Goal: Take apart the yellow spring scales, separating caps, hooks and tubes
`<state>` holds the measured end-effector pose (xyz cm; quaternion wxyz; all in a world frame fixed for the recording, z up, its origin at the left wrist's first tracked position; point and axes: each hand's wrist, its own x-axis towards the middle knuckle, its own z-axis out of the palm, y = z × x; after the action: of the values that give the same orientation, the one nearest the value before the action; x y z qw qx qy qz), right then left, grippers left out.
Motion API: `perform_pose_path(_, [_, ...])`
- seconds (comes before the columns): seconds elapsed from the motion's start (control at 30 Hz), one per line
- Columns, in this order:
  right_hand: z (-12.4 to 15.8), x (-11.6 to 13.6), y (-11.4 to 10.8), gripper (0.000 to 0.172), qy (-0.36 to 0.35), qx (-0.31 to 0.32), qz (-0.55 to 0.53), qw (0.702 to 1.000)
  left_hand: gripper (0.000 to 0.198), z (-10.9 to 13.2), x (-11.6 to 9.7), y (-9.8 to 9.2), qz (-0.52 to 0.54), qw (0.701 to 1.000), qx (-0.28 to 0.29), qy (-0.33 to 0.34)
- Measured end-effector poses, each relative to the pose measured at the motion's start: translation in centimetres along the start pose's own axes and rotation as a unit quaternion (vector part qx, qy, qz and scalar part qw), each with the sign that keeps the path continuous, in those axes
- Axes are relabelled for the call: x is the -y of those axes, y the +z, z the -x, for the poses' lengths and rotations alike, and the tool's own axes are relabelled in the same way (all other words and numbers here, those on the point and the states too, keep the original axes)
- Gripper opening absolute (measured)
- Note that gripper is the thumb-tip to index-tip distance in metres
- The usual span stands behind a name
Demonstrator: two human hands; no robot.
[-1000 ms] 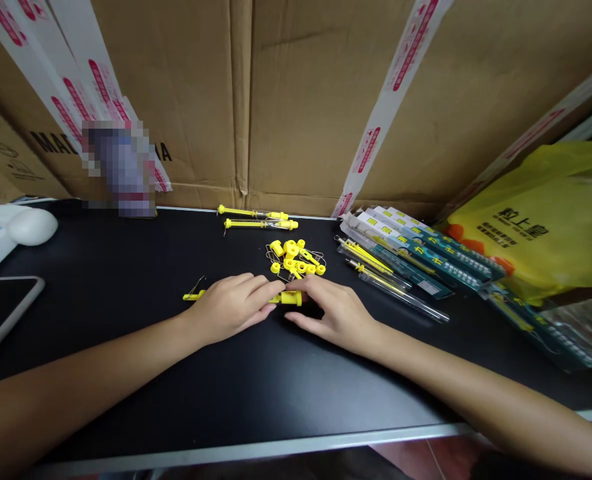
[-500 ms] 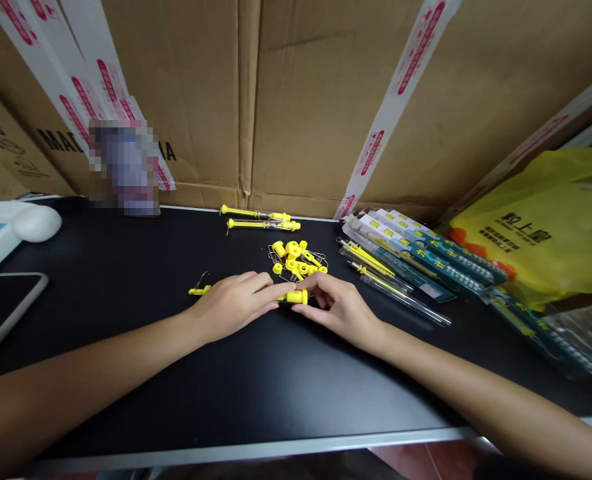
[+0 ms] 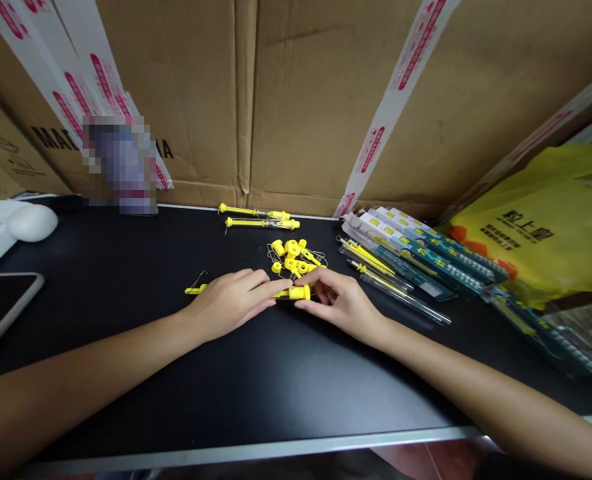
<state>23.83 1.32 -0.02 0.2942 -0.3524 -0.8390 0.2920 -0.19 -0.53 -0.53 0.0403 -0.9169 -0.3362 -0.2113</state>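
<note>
A slim yellow and clear tube-like device (image 3: 300, 293) lies level just above or on the black table, with a thin wire at its left end. My left hand (image 3: 237, 299) is closed over its middle, the fingers pointing right and covering much of it. At the right end, my right hand (image 3: 340, 300) pinches the thick yellow cap between thumb and fingers. Just beyond my hands is a small heap of loose yellow caps (image 3: 293, 249) with bent metal wires. Farther back lie two similar yellow devices (image 3: 262, 223), side by side.
Clear tubes (image 3: 406, 293) with yellow rods lie to the right, beside several printed boxes (image 3: 421, 250) and a yellow plastic bag (image 3: 536, 227). On the left are a phone (image 3: 3, 310) and a white object (image 3: 32, 222). Large cardboard boxes (image 3: 301, 100) stand behind the table.
My right hand has shifted very slightly right, and a little more of the device's yellow end shows between my hands. Both hands keep their hold.
</note>
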Motion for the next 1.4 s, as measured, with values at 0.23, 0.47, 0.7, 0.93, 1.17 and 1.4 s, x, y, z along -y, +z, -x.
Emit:
perform_pose_path(0.23, [-0.1,0.1,-0.1,0.029,0.010,-0.006,-0.004,1.000,0.034,0.0,0.0,-0.2,-0.010,1.000,-0.008,-0.002])
perform_pose_path(0.47, [-0.1,0.2,-0.3,0.024,0.019,-0.009,-0.024,0.999,0.032,0.0,0.0,-0.2,-0.027,0.999,-0.016,-0.012])
perform_pose_path(0.7, [-0.1,0.7,-0.6,0.019,0.041,-0.018,-0.062,0.997,0.029,0.0,-0.1,-0.3,-0.020,0.999,-0.029,-0.020])
perform_pose_path(0.93, [-0.3,0.9,-0.9,0.020,0.077,-0.020,-0.157,0.984,0.020,-0.2,-0.1,-0.6,-0.025,0.998,0.026,-0.049])
perform_pose_path(1.17, [0.0,1.1,-0.7,0.024,0.093,0.008,-0.193,0.977,0.028,-0.2,-0.6,-0.7,-0.069,0.996,-0.043,0.021])
perform_pose_path(1.4, [0.1,2.2,-0.4,0.020,0.052,0.026,-0.183,0.981,0.023,0.0,-1.0,-1.0,-0.057,0.986,-0.124,0.092])
